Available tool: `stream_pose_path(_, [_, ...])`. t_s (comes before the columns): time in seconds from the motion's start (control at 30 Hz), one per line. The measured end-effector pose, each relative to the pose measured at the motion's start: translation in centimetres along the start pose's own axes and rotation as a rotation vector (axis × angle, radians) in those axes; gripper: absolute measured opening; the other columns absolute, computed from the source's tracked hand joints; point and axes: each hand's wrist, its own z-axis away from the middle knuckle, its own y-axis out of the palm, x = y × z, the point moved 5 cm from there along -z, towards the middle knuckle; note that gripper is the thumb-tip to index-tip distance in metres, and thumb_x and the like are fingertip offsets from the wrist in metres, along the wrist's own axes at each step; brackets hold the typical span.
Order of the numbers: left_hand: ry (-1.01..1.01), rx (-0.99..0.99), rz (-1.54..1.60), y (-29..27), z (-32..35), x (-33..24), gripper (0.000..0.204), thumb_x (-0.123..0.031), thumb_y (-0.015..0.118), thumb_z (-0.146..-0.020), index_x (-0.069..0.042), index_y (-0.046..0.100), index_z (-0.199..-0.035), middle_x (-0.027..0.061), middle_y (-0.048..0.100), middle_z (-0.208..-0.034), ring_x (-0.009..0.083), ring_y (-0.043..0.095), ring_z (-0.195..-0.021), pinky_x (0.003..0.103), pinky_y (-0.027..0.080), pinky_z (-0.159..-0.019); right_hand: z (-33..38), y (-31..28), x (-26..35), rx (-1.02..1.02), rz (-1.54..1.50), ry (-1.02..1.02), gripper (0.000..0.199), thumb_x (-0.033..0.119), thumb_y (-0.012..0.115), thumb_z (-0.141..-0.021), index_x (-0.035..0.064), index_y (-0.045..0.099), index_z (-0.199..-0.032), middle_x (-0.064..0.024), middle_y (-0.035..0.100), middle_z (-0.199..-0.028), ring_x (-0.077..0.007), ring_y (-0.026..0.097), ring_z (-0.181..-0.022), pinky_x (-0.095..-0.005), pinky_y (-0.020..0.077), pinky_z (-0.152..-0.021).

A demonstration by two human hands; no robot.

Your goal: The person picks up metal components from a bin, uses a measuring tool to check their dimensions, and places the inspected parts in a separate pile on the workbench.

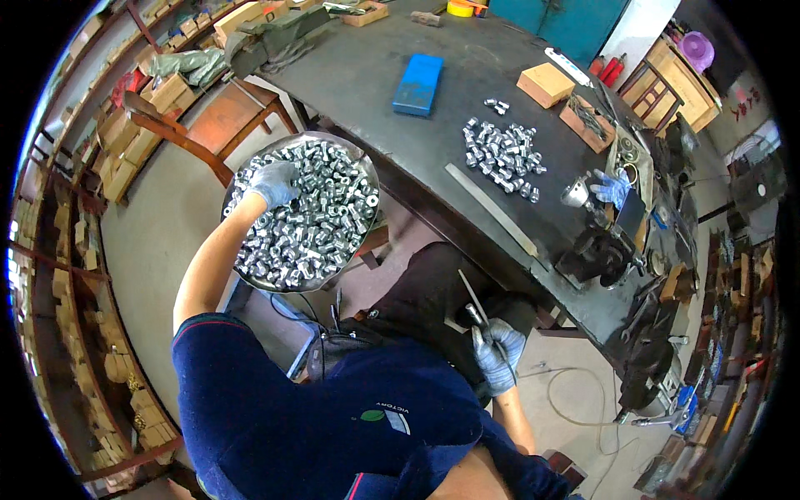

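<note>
My left hand (273,183), in a grey-blue knit glove, reaches into a large round metal pan (374,171) heaped with shiny metal fittings (312,237). Its fingers are curled down among the fittings, and what they hold is hidden. Over my lap at the right, my right hand (498,357), gloved alike, is closed around a long thin metal tool (469,288) that looks like a slim file. A small shiny metal piece (475,314) shows by its fingertips, beside the tool.
On the dark workbench (350,79) lie a pile of fittings (504,154), a blue case (417,84), a flat metal bar (492,208) and wooden blocks (545,85). A bench vise (600,254) sits at the right. A wooden chair (225,125) and stocked shelves (71,325) stand left.
</note>
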Motion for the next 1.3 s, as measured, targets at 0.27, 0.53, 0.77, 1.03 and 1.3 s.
stream_pose_path(0.27, [0.265, -0.211, 0.638, -6.7, 4.9, -8.8, 0.031, -0.016, 0.072, -0.073, -0.010, 0.067, -0.104, 0.0111, 0.068, -0.093, 0.0227, 0.066, -0.082, 0.033, 0.052, -0.075, -0.8, 0.0, 0.5, 0.043, 0.146, -0.047, 0.030, 0.009, 0.074, -0.069, 0.0089, 0.048, -0.054, -0.0114, 0.049, -0.055, -0.0266, 0.051, -0.048, -0.0318, 0.0388, -0.046])
stream_pose_path(0.53, [0.651, 0.258, 1.071, -4.1, 8.5, -22.6, 0.013, -0.002, 0.063, -0.082, -0.006, 0.060, -0.095, -0.0004, 0.058, -0.076, 0.0086, 0.054, -0.071, 0.023, 0.047, -0.068, -3.1, 0.9, 2.5, 0.110, 0.006, -0.137, 0.031, 0.014, 0.077, -0.065, 0.0112, 0.048, -0.054, -0.0090, 0.048, -0.054, -0.0257, 0.050, -0.047, -0.0319, 0.0389, -0.045])
stream_pose_path(0.77, [0.822, 0.155, 1.049, -4.2, 9.4, -26.4, 0.019, -0.008, 0.073, -0.074, -0.005, 0.063, -0.091, 0.0045, 0.058, -0.078, 0.0158, 0.057, -0.071, 0.031, 0.046, -0.066, -3.8, 1.5, 2.2, 0.096, 0.048, -0.126, 0.028, 0.023, 0.078, -0.066, 0.0102, 0.055, -0.055, -0.0106, 0.051, -0.053, -0.0277, 0.053, -0.048, -0.0343, 0.0416, -0.045])
stream_pose_path(1.03, [0.888, -0.134, 0.499, -4.8, 11.0, -28.2, 0.026, -0.012, 0.074, -0.063, -0.012, 0.066, -0.087, 0.0065, 0.056, -0.078, 0.0274, 0.059, -0.066, 0.037, 0.046, -0.058, -4.5, 2.5, 2.5, 0.139, 0.213, -0.101, 0.029, 0.030, 0.077, -0.068, 0.0085, 0.060, -0.058, -0.0116, 0.053, -0.053, -0.0280, 0.055, -0.047, -0.0352, 0.0425, -0.045])
stream_pose_path(1.3, [0.789, 0.251, 0.998, -3.7, 9.4, -27.7, 0.036, -0.018, 0.073, -0.076, -0.005, 0.063, -0.108, 0.0084, 0.064, -0.094, 0.0159, 0.061, -0.074, 0.030, 0.048, -0.064, -4.0, 1.6, 1.1, 0.095, 0.124, -0.052, 0.027, 0.023, 0.078, -0.068, 0.0072, 0.058, -0.058, -0.0130, 0.053, -0.055, -0.0286, 0.054, -0.049, -0.0346, 0.0433, -0.047])
